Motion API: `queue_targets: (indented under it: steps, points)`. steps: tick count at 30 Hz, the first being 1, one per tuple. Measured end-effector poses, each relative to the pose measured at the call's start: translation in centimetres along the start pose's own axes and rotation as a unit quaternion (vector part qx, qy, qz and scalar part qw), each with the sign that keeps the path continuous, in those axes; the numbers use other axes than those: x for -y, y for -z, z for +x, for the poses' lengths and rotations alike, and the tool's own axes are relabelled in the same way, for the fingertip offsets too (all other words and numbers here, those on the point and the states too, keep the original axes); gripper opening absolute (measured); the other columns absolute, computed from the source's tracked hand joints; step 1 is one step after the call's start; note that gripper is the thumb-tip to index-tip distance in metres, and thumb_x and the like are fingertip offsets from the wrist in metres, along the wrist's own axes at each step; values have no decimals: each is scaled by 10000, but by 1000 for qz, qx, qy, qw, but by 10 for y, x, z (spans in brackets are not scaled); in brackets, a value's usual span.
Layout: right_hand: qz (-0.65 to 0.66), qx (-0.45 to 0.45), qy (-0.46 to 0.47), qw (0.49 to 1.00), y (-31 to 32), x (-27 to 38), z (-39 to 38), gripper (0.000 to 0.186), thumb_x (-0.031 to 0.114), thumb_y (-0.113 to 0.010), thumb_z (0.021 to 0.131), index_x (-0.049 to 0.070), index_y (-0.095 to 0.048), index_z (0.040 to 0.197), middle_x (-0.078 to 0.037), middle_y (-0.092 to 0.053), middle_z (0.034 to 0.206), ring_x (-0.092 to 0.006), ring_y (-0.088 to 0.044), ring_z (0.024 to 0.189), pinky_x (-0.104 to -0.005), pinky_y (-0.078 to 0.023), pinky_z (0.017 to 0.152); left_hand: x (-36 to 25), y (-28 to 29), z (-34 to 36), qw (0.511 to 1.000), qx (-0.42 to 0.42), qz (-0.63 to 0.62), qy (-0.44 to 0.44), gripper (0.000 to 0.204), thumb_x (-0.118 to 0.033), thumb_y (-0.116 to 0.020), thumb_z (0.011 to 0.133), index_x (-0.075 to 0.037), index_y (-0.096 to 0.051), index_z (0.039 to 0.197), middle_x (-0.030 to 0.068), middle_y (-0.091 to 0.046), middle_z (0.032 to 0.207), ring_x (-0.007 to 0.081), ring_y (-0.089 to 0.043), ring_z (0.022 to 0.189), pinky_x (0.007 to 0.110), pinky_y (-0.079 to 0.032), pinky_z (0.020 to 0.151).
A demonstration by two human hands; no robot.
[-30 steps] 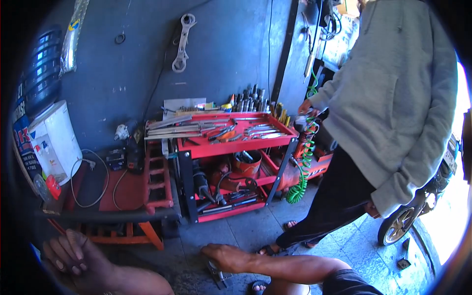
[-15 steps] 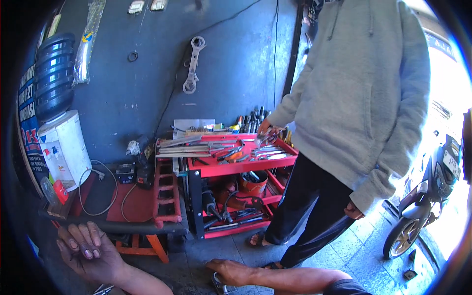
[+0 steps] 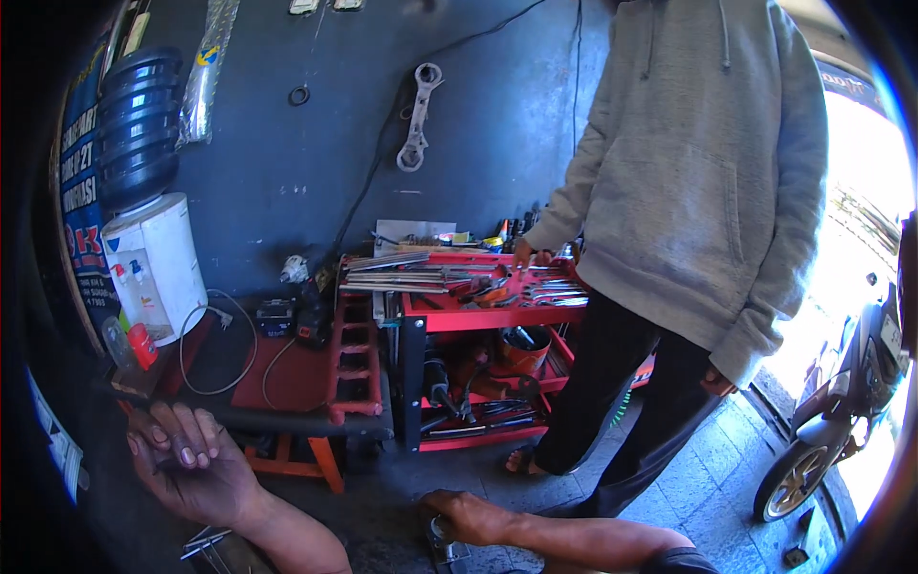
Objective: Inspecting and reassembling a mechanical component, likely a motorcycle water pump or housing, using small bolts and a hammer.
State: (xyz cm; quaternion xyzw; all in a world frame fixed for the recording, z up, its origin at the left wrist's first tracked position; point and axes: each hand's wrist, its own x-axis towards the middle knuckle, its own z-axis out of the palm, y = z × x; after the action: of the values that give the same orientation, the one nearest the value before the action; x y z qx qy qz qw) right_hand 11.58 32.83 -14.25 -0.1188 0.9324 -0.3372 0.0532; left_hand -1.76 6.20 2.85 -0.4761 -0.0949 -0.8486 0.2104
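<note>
Since the earlier frame, our left hand has risen slightly at the lower left, and the standing person in the grey hooded top has stepped closer to the red tool cart, now covering its right end.

Our left hand shows its palm turned up with the fingers curled loosely inward; it grips nothing that we can make out. Just below its wrist, thin metal rods lie at the lower edge of the view.

Our right hand rests low on the floor, closed around a small metal tool whose kind we cannot tell.

The cart's top tray holds wrenches laid flat along its left edge and pliers near the middle; the standing person's hand touches the tray's back edge. An orange bucket sits on the cart's middle shelf, with dark tools beside and below it.

Left of the cart stands a low red bench carrying a black cable and a small dark box. At the bench's far left corner stands a white water dispenser topped by a blue bottle.

On the dark wall hangs a metal bracket. A motorcycle wheel shows at the right rim, beyond the standing person's legs, which stand between us and the cart's right side.
</note>
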Motion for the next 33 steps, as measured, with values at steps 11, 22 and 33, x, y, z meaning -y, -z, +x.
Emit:
queue_targets:
  steps: [11, 22, 33]
  points:
    - [10, -60, -22, 998, 16, 21, -2, 293, 92, -580, 918, 10, -591, 1199, -240, -660, 1090, -419, -641, 1022, -461, -518, 885, -19, 2, 4, 1000, 12, 5, -6, 285, -201, -377, 1072, -43, -418, 839, 51, -404, 664, 106, -366, 542, 274, -346, 534]
    - [-95, -484, -30, 869, 251, -53, 103, 348, 51, -702, 819, 32, -598, 1151, -199, -690, 1005, -375, -679, 971, -441, -534, 805, -42, 3, 9, 999, 29, 43, -8, 280, -201, -367, 1072, -49, -411, 841, 53, -395, 663, 117, -368, 552, 290, -354, 554]
    - [-267, -315, -140, 900, 312, -145, 185, 872, 97, -867, 645, 81, -472, 1422, -182, -702, 1116, -363, -683, 1022, -428, -550, 873, -43, 18, 0, 999, 3, 17, -31, 280, -190, -352, 1075, -50, -386, 834, 54, -387, 677, 113, -379, 536, 263, -353, 520]
